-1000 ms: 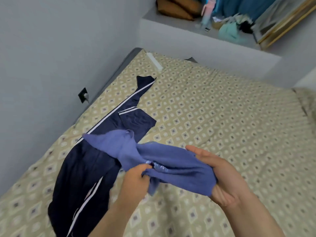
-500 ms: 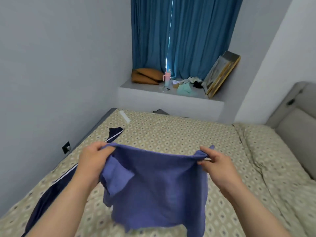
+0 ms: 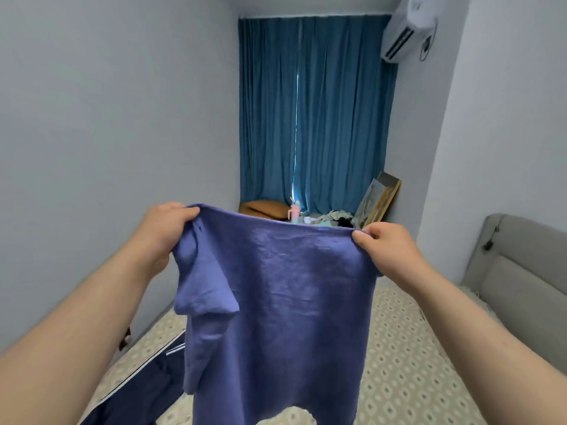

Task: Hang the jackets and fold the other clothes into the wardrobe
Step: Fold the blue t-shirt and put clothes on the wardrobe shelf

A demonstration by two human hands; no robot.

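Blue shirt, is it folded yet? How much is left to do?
Nothing looks finished. The left hand and right hand hold the blue shirt up, spread open, not folded. The navy striped garment lies on the bed, waiting. No wardrobe shows here.

Two forearms, bare along all their visible length. Both the left hand (image 3: 165, 231) and the right hand (image 3: 387, 250) are bare too, wrists included.

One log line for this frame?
left hand: grips purple shirt | right hand: grips purple shirt | state: spread above bed
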